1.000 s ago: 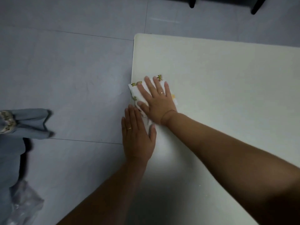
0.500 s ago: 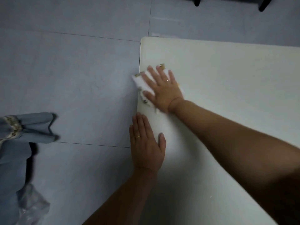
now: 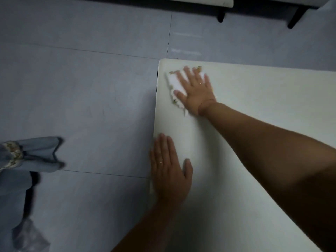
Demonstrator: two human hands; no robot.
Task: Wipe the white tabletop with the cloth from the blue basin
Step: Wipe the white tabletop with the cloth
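The white tabletop (image 3: 254, 99) fills the right half of the head view. A white cloth (image 3: 173, 82) with a greenish printed border lies near the table's far left corner. My right hand (image 3: 196, 91) presses flat on the cloth with fingers spread, covering most of it. My left hand (image 3: 170, 170) rests palm-down on the table's left edge, nearer to me, with nothing under it. The blue basin is out of view.
Grey floor tiles (image 3: 81, 88) lie left of and beyond the table. Blue denim trouser legs (image 3: 27, 157) and a clear plastic bag (image 3: 29, 237) are at the far left. Dark furniture legs (image 3: 221, 17) stand on the floor past the table.
My right hand has slid the cloth away from me along the left edge toward the far corner. My left hand stayed flat on the edge, and the gap between the hands has grown.
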